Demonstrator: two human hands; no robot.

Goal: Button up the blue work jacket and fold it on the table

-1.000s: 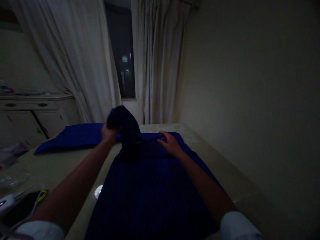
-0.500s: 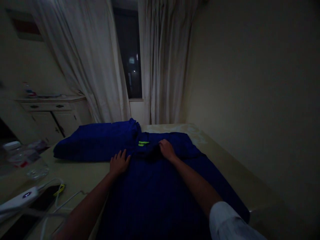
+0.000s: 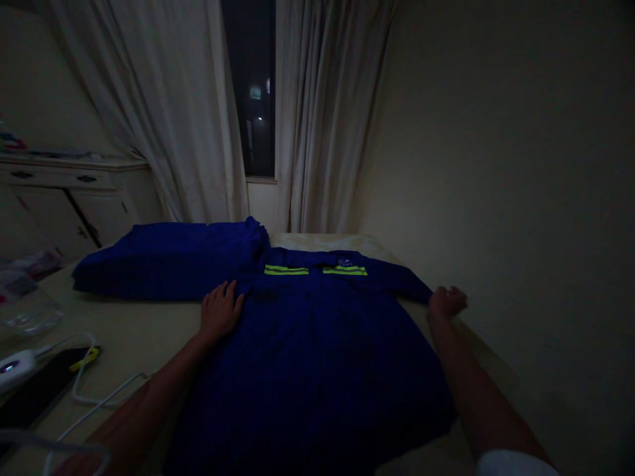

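A dark blue work shirt (image 3: 317, 357) with two bright yellow-green stripes (image 3: 315, 270) lies spread flat on a pale bed (image 3: 143, 324). One sleeve (image 3: 169, 258) stretches out to the left. My left hand (image 3: 219, 309) lies flat and open on the shirt's left side below that sleeve. My right hand (image 3: 446, 301) is at the shirt's right edge, fingers curled at the tip of the folded right sleeve; in the dim light I cannot see whether it grips the cloth.
A phone (image 3: 34, 393), a white charger (image 3: 12, 367) and white cables (image 3: 94, 390) lie at the bed's left. A clear plastic item (image 3: 24, 314) sits further left. A white cabinet (image 3: 69, 198), curtains (image 3: 163, 112) and a dark window (image 3: 251, 86) stand behind; a wall is at the right.
The bunched upper part of the shirt has been spread flat, showing both stripes. My right hand moved from the collar to the right edge. My left hand, which let go of the sleeve earlier, stays flat.
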